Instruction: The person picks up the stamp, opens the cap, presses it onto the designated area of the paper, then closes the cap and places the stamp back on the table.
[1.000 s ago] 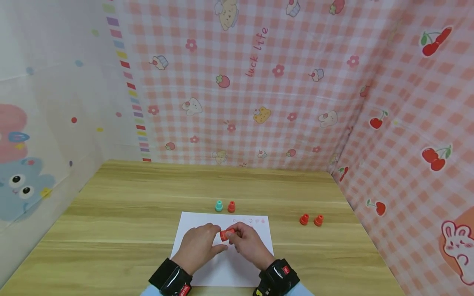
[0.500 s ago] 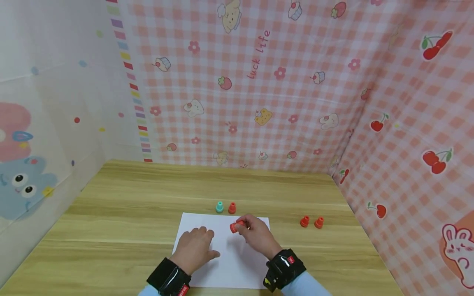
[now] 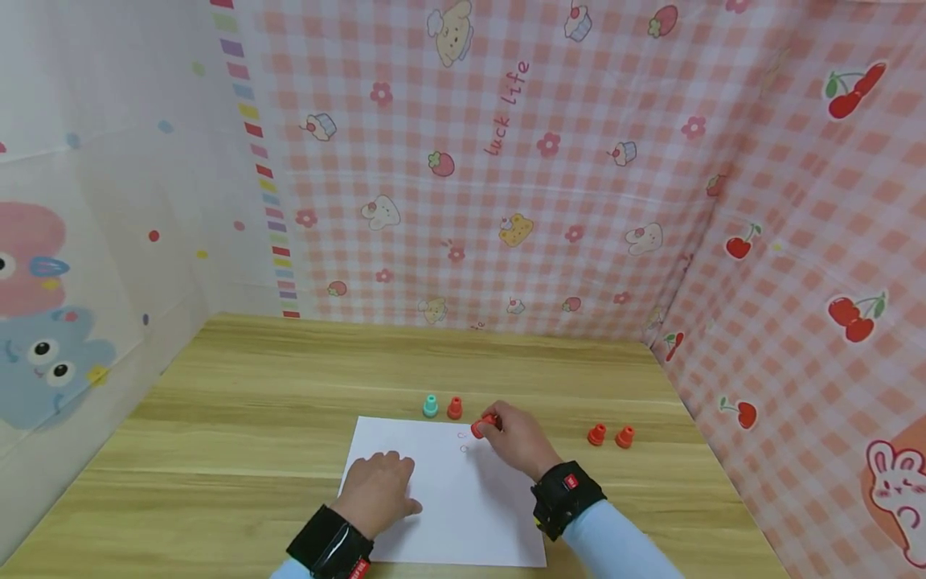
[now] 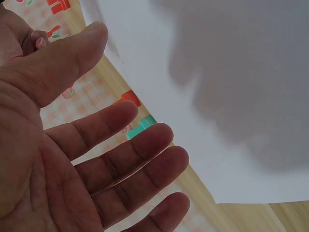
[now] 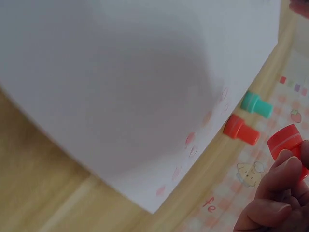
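Observation:
My right hand (image 3: 522, 442) pinches a small red toy stamp (image 5: 284, 139) between thumb and fingers, above the far right part of a white paper sheet (image 3: 448, 515). Small pinkish-red stamped prints (image 5: 190, 139) run along the sheet's far edge. Over the sheet's left side, my left hand (image 3: 378, 492) is spread with its fingers loosely extended; nothing is in it, as the left wrist view shows. Just beyond the far edge of the paper stand a teal stamp (image 3: 430, 407) and another red stamp (image 3: 454, 408), side by side.
Two more red stamps, a nearer-left one (image 3: 596, 435) and one beside it (image 3: 625, 437), stand to the right on the wooden table (image 3: 239, 450). A pink checked cloth (image 3: 550, 241) hangs behind the table, and cloth also covers both sides.
My right hand has moved away from the left hand, carrying the red stamp toward the sheet's far right edge. The left hand has stayed nearly in place, dropping back slightly toward me.

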`<state>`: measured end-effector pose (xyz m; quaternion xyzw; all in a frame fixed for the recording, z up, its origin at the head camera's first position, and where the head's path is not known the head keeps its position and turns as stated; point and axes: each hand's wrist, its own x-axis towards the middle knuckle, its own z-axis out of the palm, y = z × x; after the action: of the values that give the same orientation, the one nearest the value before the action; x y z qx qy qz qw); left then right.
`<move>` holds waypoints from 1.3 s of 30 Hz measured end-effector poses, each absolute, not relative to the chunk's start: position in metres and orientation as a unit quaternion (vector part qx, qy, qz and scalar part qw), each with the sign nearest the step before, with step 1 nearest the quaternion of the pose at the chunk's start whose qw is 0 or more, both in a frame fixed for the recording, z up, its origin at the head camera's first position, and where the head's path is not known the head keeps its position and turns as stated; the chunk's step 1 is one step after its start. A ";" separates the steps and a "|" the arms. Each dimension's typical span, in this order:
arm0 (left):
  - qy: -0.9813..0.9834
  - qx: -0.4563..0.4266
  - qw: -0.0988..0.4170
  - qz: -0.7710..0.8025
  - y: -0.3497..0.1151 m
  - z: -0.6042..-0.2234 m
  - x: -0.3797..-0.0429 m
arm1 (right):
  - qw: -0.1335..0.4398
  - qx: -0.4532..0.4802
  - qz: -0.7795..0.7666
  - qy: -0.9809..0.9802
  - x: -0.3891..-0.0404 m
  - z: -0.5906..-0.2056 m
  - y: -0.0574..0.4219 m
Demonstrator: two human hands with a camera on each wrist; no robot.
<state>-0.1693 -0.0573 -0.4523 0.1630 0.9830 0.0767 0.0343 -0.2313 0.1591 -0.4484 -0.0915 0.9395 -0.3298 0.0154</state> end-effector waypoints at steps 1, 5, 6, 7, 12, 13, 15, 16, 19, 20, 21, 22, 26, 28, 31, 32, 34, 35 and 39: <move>0.983 0.163 0.035 0.076 -0.057 -0.452 -0.169 | 0.008 -0.096 -0.319 0.943 -0.234 -0.448 0.160; 0.983 0.162 0.043 0.072 -0.058 -0.451 -0.168 | -0.009 -0.101 -0.264 0.959 -0.243 -0.448 0.163; 0.983 0.161 0.046 0.072 -0.058 -0.451 -0.167 | -0.014 -0.104 -0.247 0.963 -0.244 -0.447 0.164; 0.983 0.161 0.047 0.072 -0.058 -0.451 -0.167 | -0.017 -0.108 -0.229 0.967 -0.246 -0.447 0.164; 0.983 0.160 0.051 0.074 -0.058 -0.451 -0.167 | -0.033 -0.124 -0.172 0.977 -0.254 -0.446 0.165; 0.983 0.161 0.050 0.073 -0.058 -0.452 -0.167 | -0.033 -0.125 -0.165 0.978 -0.255 -0.447 0.165; 0.983 0.163 0.046 0.071 -0.059 -0.453 -0.167 | -0.033 -0.129 -0.155 0.979 -0.258 -0.449 0.165; 0.983 0.165 0.043 0.070 -0.059 -0.453 -0.166 | -0.035 -0.131 -0.150 0.979 -0.260 -0.450 0.166; 0.983 0.169 0.035 0.068 -0.060 -0.453 -0.165 | -0.037 -0.136 -0.139 0.980 -0.266 -0.454 0.166; 0.982 0.170 0.033 0.069 -0.060 -0.454 -0.165 | -0.039 -0.139 -0.136 0.980 -0.269 -0.456 0.166; 0.982 0.171 0.031 0.070 -0.060 -0.453 -0.165 | -0.040 -0.141 -0.134 0.980 -0.271 -0.457 0.166; 0.982 0.171 0.030 0.070 -0.060 -0.453 -0.165 | -0.042 -0.142 -0.132 0.980 -0.273 -0.458 0.165; 0.982 0.170 0.031 0.074 -0.060 -0.453 -0.165 | -0.052 -0.148 -0.122 0.980 -0.282 -0.463 0.163; 0.982 0.169 0.034 0.075 -0.060 -0.454 -0.166 | -0.058 -0.151 -0.116 0.980 -0.285 -0.465 0.162; 0.982 0.170 0.036 0.077 -0.061 -0.455 -0.166 | -0.064 -0.153 -0.108 0.980 -0.288 -0.466 0.159; 0.982 0.171 0.036 0.077 -0.061 -0.455 -0.166 | -0.064 -0.151 -0.106 0.981 -0.289 -0.467 0.158; 0.981 0.173 0.035 0.077 -0.061 -0.456 -0.167 | -0.063 -0.149 -0.098 0.982 -0.291 -0.468 0.156; 0.981 0.173 0.035 0.078 -0.061 -0.457 -0.167 | -0.061 -0.148 -0.097 0.982 -0.292 -0.469 0.155; 0.981 0.171 0.039 0.081 -0.061 -0.457 -0.167 | -0.050 -0.142 -0.084 0.985 -0.295 -0.472 0.151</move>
<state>-0.1668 -0.0611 -0.4572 0.1712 0.9811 0.0810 0.0391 -0.2949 0.1509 -0.4716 -0.1423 0.9849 -0.0845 -0.0500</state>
